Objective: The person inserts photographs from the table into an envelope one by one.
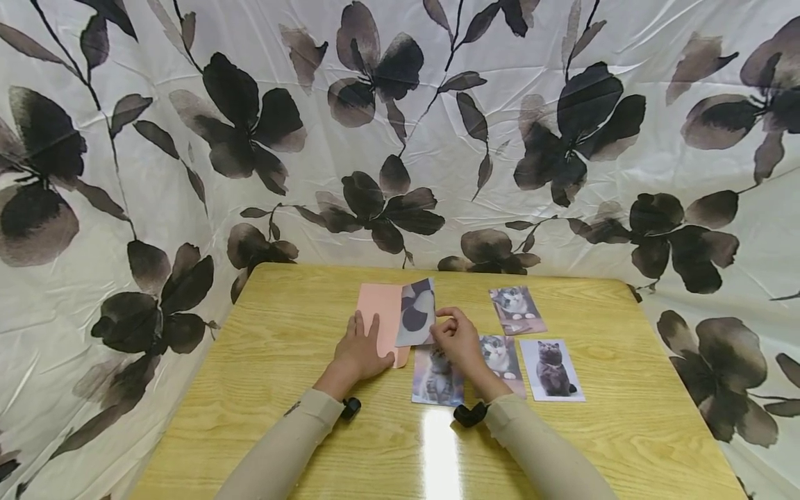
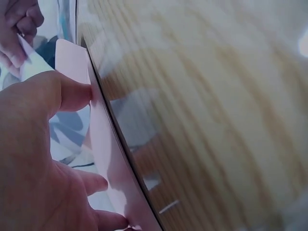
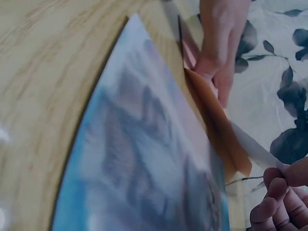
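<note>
On the table, a pink folded card (image 1: pixel 375 298) lies under my left hand (image 1: pixel 362 348), whose fingers are spread across its near part. The left wrist view shows the thumb resting along the card's edge. A sheet with dark and pale grey patches (image 1: pixel 415 316) stands partly raised over the card's right side. My right hand (image 1: pixel 461 344) pinches the right edge of this sheet between thumb and fingers; the right wrist view shows the same pinch. Below the right hand lies a kitten photo (image 1: pixel 437 385), partly covered by the hand and sheet.
Right of the right hand lie more cat photos: a kitten photo (image 1: pixel 503 357) partly behind the wrist, a grey cat on white (image 1: pixel 553 370), and another kitten picture (image 1: pixel 517 310) farther back. The wooden table (image 1: pixel 281 312) meets a floral cloth (image 1: pixel 469 160) behind it.
</note>
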Motion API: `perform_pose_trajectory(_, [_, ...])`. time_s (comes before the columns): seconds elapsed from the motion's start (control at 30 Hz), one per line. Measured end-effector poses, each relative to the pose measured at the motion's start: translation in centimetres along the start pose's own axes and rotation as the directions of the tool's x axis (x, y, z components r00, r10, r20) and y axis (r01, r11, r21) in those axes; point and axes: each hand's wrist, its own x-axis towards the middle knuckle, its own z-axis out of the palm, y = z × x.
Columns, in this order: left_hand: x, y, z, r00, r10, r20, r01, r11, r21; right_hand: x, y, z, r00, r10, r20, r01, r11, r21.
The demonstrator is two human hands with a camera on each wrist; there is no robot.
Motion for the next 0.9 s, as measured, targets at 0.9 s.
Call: perform_pose_trajectory(0.9, [0.0,0.2,-0.1,1.0,-0.005,-0.024,0.004,1.0,-0.017,-0.7,0.2,1.4,1.0,-0.01,0.015,0.01,0.999,-0.044])
